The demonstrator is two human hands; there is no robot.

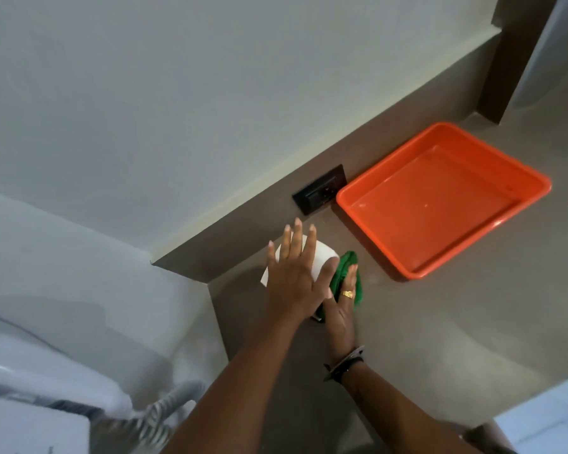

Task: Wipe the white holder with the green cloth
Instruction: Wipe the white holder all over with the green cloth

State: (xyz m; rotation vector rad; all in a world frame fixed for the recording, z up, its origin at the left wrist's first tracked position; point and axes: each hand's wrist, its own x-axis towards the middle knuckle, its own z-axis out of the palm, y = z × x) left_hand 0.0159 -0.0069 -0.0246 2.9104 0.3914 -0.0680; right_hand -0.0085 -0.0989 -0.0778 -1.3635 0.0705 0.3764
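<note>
The white holder (pixel 323 257) stands on the brown counter (pixel 423 339) near the wall, mostly covered by my left hand (pixel 295 280). That hand lies flat on top of it with fingers spread, pressing it down. My right hand (pixel 341 309), wearing a gold ring and a wrist bracelet, presses the green cloth (pixel 346 273) against the holder's right side. The cloth is bunched under the fingers. The holder's lower part is hidden behind both hands.
An orange plastic tray (pixel 518 181) sits on the counter to the right, near the wall. A black wall socket (pixel 320 190) is set in the backsplash just behind the holder. White appliances (pixel 30 371) stand at the lower left, past the counter edge.
</note>
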